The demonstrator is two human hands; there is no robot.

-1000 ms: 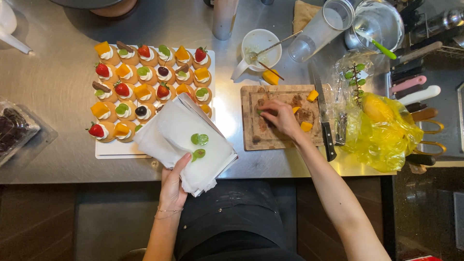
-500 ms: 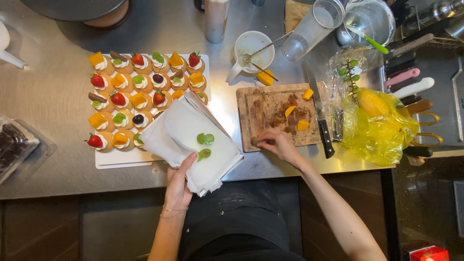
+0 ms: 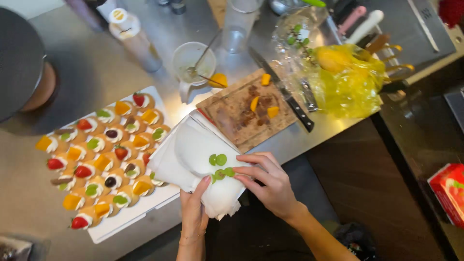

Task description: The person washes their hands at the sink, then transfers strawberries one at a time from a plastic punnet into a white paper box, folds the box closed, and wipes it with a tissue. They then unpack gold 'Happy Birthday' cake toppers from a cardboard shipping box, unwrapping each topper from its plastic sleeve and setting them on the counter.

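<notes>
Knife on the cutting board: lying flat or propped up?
Lying flat: the knife rests along the right edge of the cutting board, untouched.
</notes>
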